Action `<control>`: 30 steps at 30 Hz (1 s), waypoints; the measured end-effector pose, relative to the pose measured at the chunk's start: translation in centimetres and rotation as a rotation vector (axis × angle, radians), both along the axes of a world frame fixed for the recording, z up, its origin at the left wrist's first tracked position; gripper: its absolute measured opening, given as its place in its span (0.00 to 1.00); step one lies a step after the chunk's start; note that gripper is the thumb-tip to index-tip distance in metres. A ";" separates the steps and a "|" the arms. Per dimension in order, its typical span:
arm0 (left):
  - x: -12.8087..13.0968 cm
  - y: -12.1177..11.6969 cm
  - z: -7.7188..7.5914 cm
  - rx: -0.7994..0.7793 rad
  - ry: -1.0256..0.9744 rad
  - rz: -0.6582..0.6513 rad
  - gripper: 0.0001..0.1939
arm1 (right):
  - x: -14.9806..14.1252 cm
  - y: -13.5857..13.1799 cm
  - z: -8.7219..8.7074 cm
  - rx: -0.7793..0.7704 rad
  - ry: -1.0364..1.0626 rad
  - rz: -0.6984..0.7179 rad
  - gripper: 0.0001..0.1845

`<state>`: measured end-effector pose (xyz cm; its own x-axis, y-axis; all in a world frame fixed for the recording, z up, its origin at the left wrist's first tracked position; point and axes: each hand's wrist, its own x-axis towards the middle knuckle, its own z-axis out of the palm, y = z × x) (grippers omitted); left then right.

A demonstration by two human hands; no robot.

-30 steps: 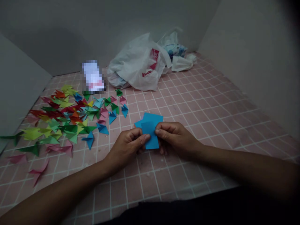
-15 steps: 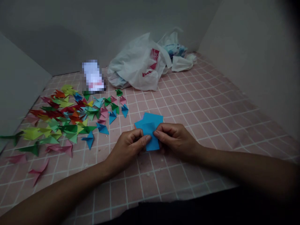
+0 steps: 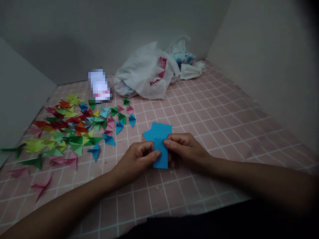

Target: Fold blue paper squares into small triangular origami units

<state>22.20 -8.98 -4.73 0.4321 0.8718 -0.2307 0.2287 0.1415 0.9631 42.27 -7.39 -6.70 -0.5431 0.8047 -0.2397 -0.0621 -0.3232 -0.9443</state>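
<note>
Clearly, many paper birds (image 3: 74,141) lie folded; the left hand (image 3: 134,162) and right hand (image 3: 190,150) pinch blue paper (image 3: 161,161), flat sheets (image 3: 161,129) just beyond.

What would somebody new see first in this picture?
Probably the spread of colourful folded papers on the left of the pink squared surface. Next, the bright blue paper between the left hand and right hand, near the middle. Behind the folded papers, a blurry screen glows.

Illegible, pixel-blurred phone screen (image 3: 99,84).
</note>
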 end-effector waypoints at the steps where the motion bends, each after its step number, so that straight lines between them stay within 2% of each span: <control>1: 0.0 0.0 0.0 -0.008 -0.009 -0.011 0.19 | 0.0 0.0 0.0 0.004 0.007 -0.003 0.23; 4: 0.1 -0.1 -0.3 -0.031 -0.002 -0.029 0.19 | -0.2 0.0 -0.4 -0.016 0.052 -0.043 0.21; 5: 0.1 -0.1 -0.4 -0.041 0.001 -0.038 0.19 | -0.3 0.1 -0.5 -0.043 0.066 -0.039 0.19; 8: 0.1 -0.2 -0.7 -0.028 -0.002 -0.064 0.18 | -0.5 0.1 -0.9 -0.064 0.046 0.000 0.20; 12: -0.2 -0.2 -0.6 0.119 0.058 0.037 0.18 | -0.8 0.2 -0.7 0.061 0.064 -0.060 0.20; 15: -0.5 -0.2 -0.4 0.296 0.155 0.127 0.16 | -1.0 0.4 -0.5 0.146 0.032 -0.066 0.20; 22: -0.7 -0.1 -0.7 0.503 0.354 -0.020 0.13 | -1.2 0.7 -1.1 0.291 -0.085 -0.008 0.14; 26: -0.7 0.0 -0.9 0.537 0.340 0.030 0.12 | -1.0 0.2 -0.6 0.489 -0.202 -0.057 0.13; 30: -1.0 0.4 -0.7 0.598 0.332 0.037 0.13 | -1.1 0.1 -0.2 0.464 -0.179 -0.017 0.10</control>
<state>21.16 -8.62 -5.40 0.3891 0.9035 0.1798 0.5306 -0.3793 0.7580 41.20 -7.30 -6.94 -0.5120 0.8571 0.0571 0.1130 0.1331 -0.9846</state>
